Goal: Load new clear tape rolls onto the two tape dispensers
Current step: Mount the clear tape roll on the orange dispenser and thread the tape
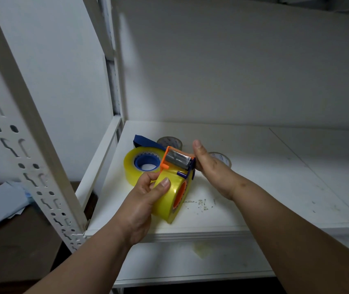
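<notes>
Two dispensers are showing rolls: the blue dispenser (pixel 146 161) is lying loaded on the shelf (pixel 254 177), and the orange dispenser (pixel 179 166) is being held above it. Left hand (pixel 146 200) is gripping its roll (pixel 167 200), fingers curled around. Right hand (pixel 208 166) is pressing the roller end, fingers mostly straight. Judged step: threading tape; next calls for pulling the free end across the cutter.

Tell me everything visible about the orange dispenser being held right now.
The orange dispenser is plastic, with dark blue pins and a grey roller at its top end. A yellowish clear tape roll sits on its orange hub. It is held tilted above the white shelf. The left hand grips the roll, thumb on its face; the right hand touches the roller end.
</notes>
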Motion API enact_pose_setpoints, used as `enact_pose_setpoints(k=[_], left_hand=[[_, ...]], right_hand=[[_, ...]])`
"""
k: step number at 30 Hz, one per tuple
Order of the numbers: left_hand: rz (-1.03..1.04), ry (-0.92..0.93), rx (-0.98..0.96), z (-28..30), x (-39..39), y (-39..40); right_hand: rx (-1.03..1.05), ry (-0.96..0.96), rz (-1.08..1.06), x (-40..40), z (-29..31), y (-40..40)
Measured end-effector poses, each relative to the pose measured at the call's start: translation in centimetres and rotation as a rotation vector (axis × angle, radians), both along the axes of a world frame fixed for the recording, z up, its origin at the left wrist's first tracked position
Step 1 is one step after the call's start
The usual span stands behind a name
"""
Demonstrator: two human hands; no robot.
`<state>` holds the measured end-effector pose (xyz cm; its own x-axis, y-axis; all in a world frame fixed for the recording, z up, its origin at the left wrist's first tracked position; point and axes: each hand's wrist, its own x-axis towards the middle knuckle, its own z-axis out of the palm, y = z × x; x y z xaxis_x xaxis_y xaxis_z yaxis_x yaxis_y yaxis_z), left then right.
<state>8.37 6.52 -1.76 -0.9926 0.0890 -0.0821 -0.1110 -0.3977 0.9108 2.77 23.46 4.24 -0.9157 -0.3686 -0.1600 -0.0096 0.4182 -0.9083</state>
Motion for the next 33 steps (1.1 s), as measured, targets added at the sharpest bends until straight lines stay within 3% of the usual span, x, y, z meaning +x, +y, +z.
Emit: enact_pose_setpoints(k=[3,7,13,21,28,33], left_hand=[[-0.002,0.010,-0.007,0.0,-0.1,0.1],[-0.006,0.012,-0.013,0.1,-0.4,0.0],[0.006,0.011,-0.052,0.5,-0.8,0.2],[0.043,-0.119,-0.002,1.5,-1.7,0.2],[-0.038,-0.416,0.087,1.6,-3.0,2.6],[-0.148,-0.404,-0.088,1.2,-3.9,3.3]], right_hand=[[0.097,0.005,0.014,0.1,0.1,0.8],[-0.067,0.034,-0.018,-0.1,-0.2,0.2],[0.007,-0.006,-0.072,-1.0,-0.9,0.4],[-0.209,-0.107,0.012,-1.1,-2.3,1.4],[0.331,0.106,0.034,-2.0,-3.5,3.8],[0.631,0.156,0.111,-3.0,-2.7,5.2]])
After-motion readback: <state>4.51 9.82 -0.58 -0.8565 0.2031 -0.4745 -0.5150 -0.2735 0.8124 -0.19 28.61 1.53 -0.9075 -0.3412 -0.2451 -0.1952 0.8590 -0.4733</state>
